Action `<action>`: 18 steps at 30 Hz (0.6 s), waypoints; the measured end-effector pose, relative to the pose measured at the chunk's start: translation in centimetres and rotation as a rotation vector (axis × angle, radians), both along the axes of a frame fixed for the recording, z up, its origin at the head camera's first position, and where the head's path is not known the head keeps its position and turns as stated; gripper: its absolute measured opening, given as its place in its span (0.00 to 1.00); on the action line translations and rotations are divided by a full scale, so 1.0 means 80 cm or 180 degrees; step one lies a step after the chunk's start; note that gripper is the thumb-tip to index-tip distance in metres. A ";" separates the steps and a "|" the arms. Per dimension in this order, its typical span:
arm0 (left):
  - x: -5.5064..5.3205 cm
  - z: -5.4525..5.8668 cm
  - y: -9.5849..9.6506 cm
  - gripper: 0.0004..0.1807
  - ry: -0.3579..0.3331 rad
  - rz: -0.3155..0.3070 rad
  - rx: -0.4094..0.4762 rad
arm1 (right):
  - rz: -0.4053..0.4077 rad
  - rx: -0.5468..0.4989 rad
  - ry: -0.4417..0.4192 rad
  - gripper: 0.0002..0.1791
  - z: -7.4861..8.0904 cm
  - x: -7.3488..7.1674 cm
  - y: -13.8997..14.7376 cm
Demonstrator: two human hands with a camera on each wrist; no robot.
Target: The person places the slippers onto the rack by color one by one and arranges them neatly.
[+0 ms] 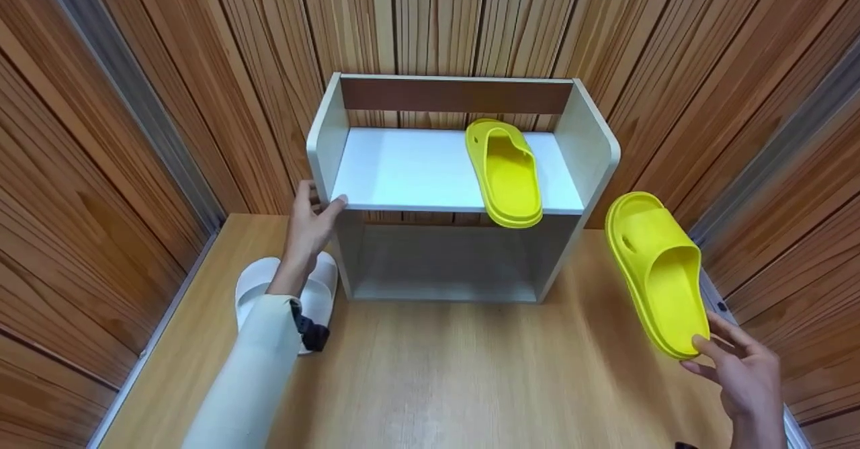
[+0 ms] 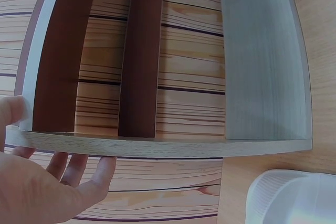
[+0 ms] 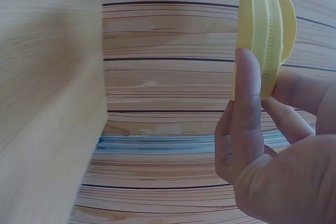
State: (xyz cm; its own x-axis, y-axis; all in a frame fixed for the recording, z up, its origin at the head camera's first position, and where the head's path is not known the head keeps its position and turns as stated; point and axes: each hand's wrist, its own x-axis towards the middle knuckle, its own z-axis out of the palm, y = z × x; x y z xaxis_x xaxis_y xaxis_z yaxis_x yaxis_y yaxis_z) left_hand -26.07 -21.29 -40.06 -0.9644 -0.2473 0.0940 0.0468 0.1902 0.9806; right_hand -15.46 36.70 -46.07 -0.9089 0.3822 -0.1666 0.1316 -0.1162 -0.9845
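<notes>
A small two-tier shelf rack (image 1: 416, 167) stands against the wooden wall. My left hand (image 1: 310, 227) grips its left side, the thumb over the upper board's front corner and the fingers against the outer face of the side panel (image 2: 173, 148). On the right of the upper board lies a yellow slipper (image 1: 514, 180), toe to the wall, its heel jutting past the front edge. My right hand (image 1: 746, 372) pinches the heel of another yellow slipper (image 1: 672, 281) and holds it in the air, right of the rack. The right wrist view shows this slipper (image 3: 260, 40) edge-on between thumb and fingers.
A pair of white slippers (image 1: 322, 294) sits on the wooden floor (image 1: 430, 375) left of the rack, partly hidden by my left forearm. Wood-plank walls (image 1: 759, 86) close in at the back and both sides. The lower board (image 1: 443, 267) lies in shadow.
</notes>
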 end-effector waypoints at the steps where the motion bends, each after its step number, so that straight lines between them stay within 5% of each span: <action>1: -0.001 0.000 0.001 0.28 -0.0002 0.0003 -0.0001 | 0.0010 -0.0016 0.0067 0.22 0.002 0.002 0.000; 18: 0.000 0.001 0.001 0.27 0.0000 -0.0006 -0.0007 | -0.0016 -0.0108 0.0542 0.25 0.045 0.025 -0.016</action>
